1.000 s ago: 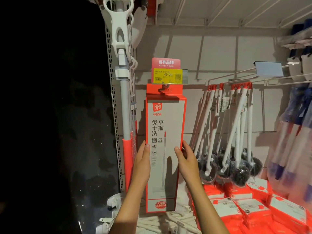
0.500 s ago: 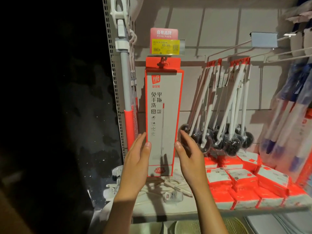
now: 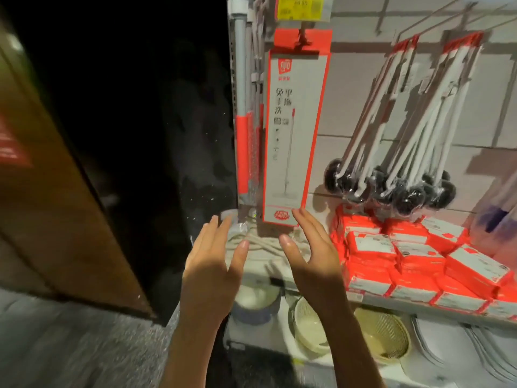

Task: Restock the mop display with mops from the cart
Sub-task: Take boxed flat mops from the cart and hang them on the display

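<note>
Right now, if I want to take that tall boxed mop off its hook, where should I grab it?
Probably grip the mop box low on its two long sides, one hand each side, coming from the front. It is tall, narrow and flat, hanging upright from a hook, with mop handles close on its left. Both hands are open below it.

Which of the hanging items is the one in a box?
The tall red-and-white mop box, hanging just above the hands; the black-headed brushes beside it hang unboxed.

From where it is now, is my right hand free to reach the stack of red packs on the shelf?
Probably yes. The right hand is open and holds nothing, just below the hanging mop box. The red packs lie beside it on the shelf, with nothing visible between them; the brushes hang above the back row.
</note>
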